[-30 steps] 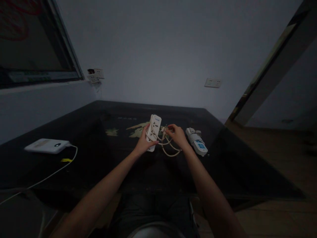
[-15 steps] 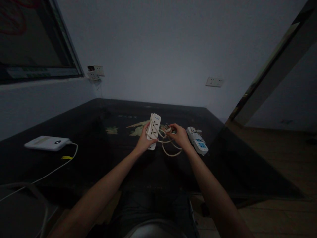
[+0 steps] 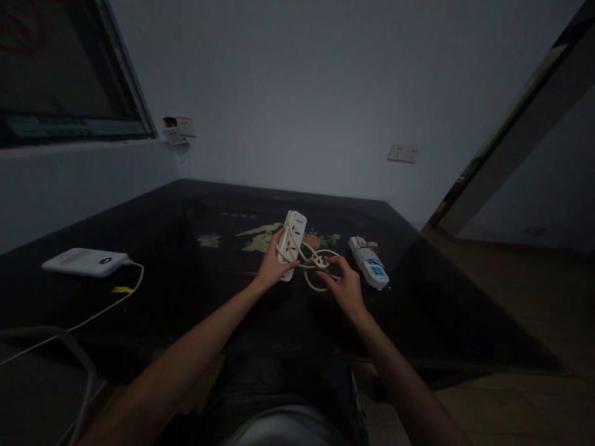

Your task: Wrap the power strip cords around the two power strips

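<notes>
A white power strip (image 3: 298, 230) is tilted up over the dark table, with its sockets facing me and its own cord looped around it. My left hand (image 3: 272, 263) is closed around its lower left side, thumb across the front. To the right of the strip, my right hand (image 3: 346, 286) has its fingertips on the plug (image 3: 320, 262) at the cord's end. Loose loops of the white cord (image 3: 312, 287) hang around that plug, between the two hands. Beyond my right hand lies a second power strip (image 3: 374, 271), white with blue socket faces, its cord wound around it.
The black table (image 3: 195, 334) carries a floral picture (image 3: 263, 238). At the left lies a white power bank (image 3: 86, 262) with a cable trailing off the near edge, beside yellow tape (image 3: 122, 289). Wall sockets (image 3: 403, 153) sit above the table's far edge.
My right hand has moved toward me with the plug, lowering it among the cord loops. The power strip in my left hand has shifted slightly right.
</notes>
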`<state>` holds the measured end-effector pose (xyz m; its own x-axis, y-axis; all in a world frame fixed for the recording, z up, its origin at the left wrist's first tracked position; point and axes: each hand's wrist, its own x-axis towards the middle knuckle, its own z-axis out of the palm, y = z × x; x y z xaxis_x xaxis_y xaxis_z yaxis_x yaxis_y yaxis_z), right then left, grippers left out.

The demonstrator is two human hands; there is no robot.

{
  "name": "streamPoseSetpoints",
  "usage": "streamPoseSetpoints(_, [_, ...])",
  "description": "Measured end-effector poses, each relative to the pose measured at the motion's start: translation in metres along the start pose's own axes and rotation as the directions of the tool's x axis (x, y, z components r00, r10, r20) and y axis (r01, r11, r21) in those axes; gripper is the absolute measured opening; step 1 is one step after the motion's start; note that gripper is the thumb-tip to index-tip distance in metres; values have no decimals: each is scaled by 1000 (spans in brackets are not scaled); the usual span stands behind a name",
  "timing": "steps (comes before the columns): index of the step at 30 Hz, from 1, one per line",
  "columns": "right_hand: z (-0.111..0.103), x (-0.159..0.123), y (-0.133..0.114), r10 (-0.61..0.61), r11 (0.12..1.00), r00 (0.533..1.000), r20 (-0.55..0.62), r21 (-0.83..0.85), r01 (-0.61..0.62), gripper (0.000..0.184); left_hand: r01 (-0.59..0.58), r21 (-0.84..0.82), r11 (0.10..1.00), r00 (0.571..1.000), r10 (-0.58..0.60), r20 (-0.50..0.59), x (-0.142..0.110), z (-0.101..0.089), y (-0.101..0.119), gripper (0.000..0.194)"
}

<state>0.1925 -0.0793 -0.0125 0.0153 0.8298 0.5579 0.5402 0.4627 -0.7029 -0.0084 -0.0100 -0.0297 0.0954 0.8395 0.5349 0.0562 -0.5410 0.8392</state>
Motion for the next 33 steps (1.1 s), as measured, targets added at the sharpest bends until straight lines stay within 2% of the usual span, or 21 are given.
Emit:
streamPoseSetpoints(6, [8,14,-7,105,994,982,-160,-21,-109,25,-30,16,999,1000,30,9,-2,0,3,92])
streamPoseSetpoints(10, [10,17,0,101,994,983,-156,-15,-104,28,-52,32,998,999,52,9,-2,1,1,92])
streamPoseSetpoints(12, [7,16,7,78,996,988,-134,-33,-84,35,-60,48,997,998,60,13,-2,1,0,92])
streamPoseSetpoints(15, [-1,18,22,87,995,991,-105,-41,-91,31,-72,66,995,997,71,27,-2,1,-2,92])
streamPoseSetpoints(17, [-5,19,32,156,988,986,-64,18,-155,30,-79,73,994,997,77,30,-2,0,-2,92])
streamPoseSetpoints(22, [-7,9,44,289,936,944,158,160,-313,30,-53,60,997,998,52,18,-3,0,-4,92])
streamPoseSetpoints(27, [-4,-2,46,360,906,917,174,171,-388,30,-63,37,997,998,63,17,-2,0,-10,92])
streamPoseSetpoints(31, [-2,-2,52,434,879,887,157,143,-456,50,-87,63,994,996,87,9,-2,1,-11,91])
streamPoseSetpoints(33, [-1,-1,54,461,870,873,162,112,-480,51,-103,79,992,995,102,9,-2,1,-10,91])
